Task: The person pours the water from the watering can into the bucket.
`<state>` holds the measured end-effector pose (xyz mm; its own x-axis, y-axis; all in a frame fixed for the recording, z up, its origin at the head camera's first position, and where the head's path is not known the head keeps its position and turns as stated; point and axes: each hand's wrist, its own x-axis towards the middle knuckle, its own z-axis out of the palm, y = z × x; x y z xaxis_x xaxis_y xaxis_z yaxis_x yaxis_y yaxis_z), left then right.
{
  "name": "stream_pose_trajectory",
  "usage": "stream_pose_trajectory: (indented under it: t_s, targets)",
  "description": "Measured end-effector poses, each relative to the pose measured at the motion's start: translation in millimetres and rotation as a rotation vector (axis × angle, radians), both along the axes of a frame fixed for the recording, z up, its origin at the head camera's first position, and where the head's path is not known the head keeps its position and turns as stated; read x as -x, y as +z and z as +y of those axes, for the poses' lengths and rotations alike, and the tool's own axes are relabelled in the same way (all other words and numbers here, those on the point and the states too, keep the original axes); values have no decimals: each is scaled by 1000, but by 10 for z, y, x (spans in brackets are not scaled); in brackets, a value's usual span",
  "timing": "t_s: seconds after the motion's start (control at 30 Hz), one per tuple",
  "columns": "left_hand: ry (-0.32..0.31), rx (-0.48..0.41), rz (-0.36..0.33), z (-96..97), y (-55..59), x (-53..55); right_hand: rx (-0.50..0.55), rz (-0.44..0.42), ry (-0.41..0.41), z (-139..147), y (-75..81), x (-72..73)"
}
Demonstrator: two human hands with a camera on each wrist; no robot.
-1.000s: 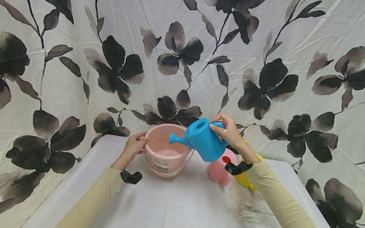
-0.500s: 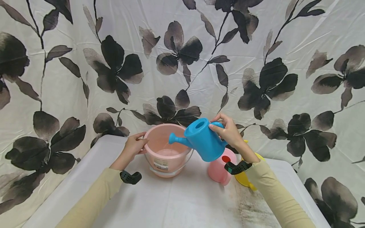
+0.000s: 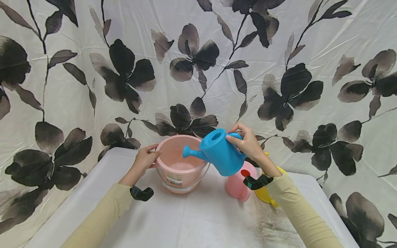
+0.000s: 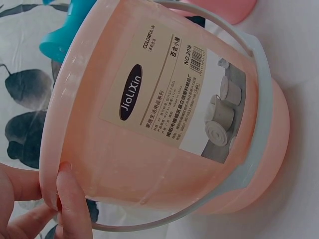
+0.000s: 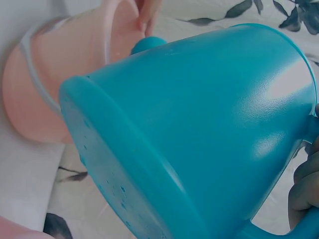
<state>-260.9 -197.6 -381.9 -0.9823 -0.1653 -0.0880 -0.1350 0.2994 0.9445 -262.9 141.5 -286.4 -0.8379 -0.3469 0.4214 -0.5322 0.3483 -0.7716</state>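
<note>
A pink bucket (image 3: pixel 181 172) stands on the table, its white handle hanging down at the front and a label (image 4: pixel 174 89) on its side. My left hand (image 3: pixel 145 159) pinches the bucket's rim at the left, the thumb outside in the left wrist view. My right hand (image 3: pixel 246 141) grips the handle of a blue watering can (image 3: pixel 221 153), held in the air and tilted left. The can's spout (image 3: pixel 192 152) points over the bucket's opening, and a thin stream seems to fall from it. Water drops dot the can's base (image 5: pixel 119 184) in the right wrist view.
A pink watering can (image 3: pixel 238 184) stands on the table below the blue one. Behind the right forearm, a yellow watering can (image 3: pixel 265 195) is partly hidden. Brown dirt marks (image 3: pixel 276 225) lie on the white table at the right. A floral cloth (image 3: pixel 198 86) hangs behind.
Both hands, the bucket and the blue watering can keep nearly the same places. The view shifts very slightly.
</note>
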Motion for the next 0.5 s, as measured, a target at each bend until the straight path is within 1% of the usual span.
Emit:
stream_pose_trajectory:
  t_s: [0.5]
  targets:
    - [4,1,-7,-2,-6,7,-15,-6,-10,-6,24,-1]
